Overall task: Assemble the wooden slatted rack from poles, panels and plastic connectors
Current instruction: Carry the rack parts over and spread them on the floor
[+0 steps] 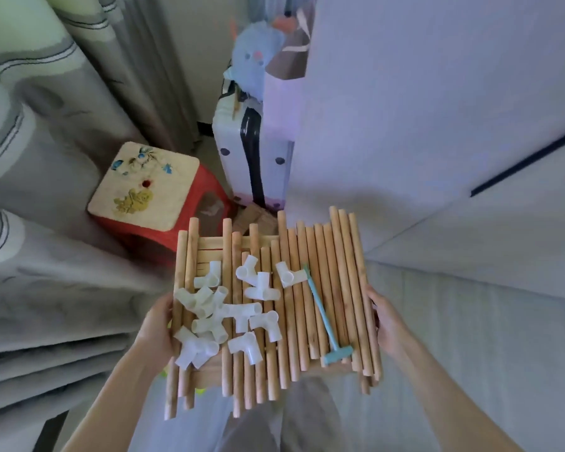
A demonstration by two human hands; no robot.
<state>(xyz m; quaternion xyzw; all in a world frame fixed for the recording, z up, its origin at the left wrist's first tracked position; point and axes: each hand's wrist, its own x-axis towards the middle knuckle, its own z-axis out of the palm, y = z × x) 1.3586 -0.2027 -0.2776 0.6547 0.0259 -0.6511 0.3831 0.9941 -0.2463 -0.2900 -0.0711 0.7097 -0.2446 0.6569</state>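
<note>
I carry a stack of slatted wooden panels (206,247) in front of me, above my legs. Several wooden poles (323,288) lie side by side across the top. Several white plastic connectors (229,311) are heaped on the poles, mostly toward the left. A small turquoise plastic mallet (323,318) lies on the poles at the right. My left hand (155,324) grips the stack's left edge. My right hand (387,321) grips its right edge, fingers curled underneath.
A red plastic stool (144,190) with a cream patterned top stands ahead on the left. A white suitcase (252,151) with a blue plush toy (255,57) on it stands behind. Curtains (46,125) hang at left; a pale wall or cabinet (437,125) rises at right.
</note>
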